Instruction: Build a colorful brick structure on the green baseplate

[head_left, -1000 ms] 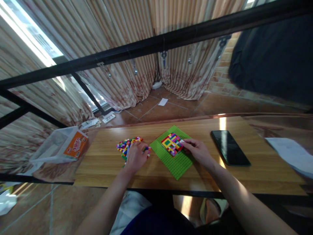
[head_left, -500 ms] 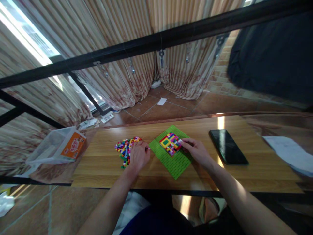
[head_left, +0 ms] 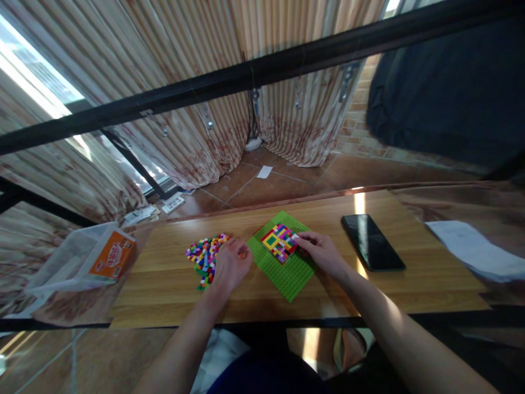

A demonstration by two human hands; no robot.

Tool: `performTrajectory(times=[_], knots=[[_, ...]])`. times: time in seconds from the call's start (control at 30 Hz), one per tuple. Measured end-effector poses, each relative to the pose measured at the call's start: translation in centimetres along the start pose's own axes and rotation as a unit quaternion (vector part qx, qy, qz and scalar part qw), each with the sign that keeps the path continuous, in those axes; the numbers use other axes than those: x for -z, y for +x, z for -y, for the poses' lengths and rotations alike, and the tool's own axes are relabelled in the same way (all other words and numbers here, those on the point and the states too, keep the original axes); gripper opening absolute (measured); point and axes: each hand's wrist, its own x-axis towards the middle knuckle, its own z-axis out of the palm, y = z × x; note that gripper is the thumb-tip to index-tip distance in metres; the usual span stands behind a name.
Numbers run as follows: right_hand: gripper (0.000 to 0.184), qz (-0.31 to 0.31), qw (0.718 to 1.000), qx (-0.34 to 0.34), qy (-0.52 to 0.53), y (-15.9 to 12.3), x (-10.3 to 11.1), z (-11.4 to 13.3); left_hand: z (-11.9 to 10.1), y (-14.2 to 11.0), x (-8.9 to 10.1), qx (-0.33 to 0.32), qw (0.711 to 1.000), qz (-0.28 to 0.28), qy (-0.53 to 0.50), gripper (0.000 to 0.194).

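A green baseplate (head_left: pixel 289 274) lies on the wooden table (head_left: pixel 369 290) in front of me. A square patch of small coloured bricks (head_left: pixel 279 242) is built on its far part. My right hand (head_left: pixel 322 253) rests on the plate's right side, fingers curled and pinched against the edge of the brick patch. My left hand (head_left: pixel 231 265) lies between the plate and a loose pile of coloured bricks (head_left: pixel 203 254), fingers curled, thumb and fingertips together near a small brick I cannot make out clearly.
A black phone (head_left: pixel 372 242) lies to the right of the plate. White paper (head_left: pixel 471 249) sits at the far right. A clear plastic box with an orange label (head_left: pixel 88 260) stands off the table's left end. A black bar (head_left: pixel 262 71) crosses overhead.
My left hand has drawn slightly back from the brick pile toward the plate. My right hand stays at the brick patch. The view has shifted a little, so everything sits further left.
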Motion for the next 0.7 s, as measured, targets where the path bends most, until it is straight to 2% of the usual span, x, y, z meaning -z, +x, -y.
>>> performTrajectory(times=[0.17, 0.27, 0.5, 0.7], knots=[[0.039, -0.006, 1.0, 0.0, -0.009, 0.0, -0.1, 0.1, -2.5, 0.5, -0.3, -0.029, 0.99, 0.024, -0.138, 0.015], [0.04, 0.003, 1.0, 0.002, -0.009, 0.1, -0.1, -0.1, -3.9, 0.8, -0.7, -0.045, 0.982, 0.035, -0.178, 0.017], [0.039, 0.008, 0.999, 0.007, -0.032, 0.3, 0.1, -0.5, -6.0, 2.2, -1.4, -0.061, 0.989, 0.025, -0.135, 0.013], [0.037, 0.018, 1.0, 0.001, -0.006, 0.2, -0.1, 0.2, -6.6, 2.5, -3.0, -0.073, 0.994, -0.012, -0.074, 0.007]])
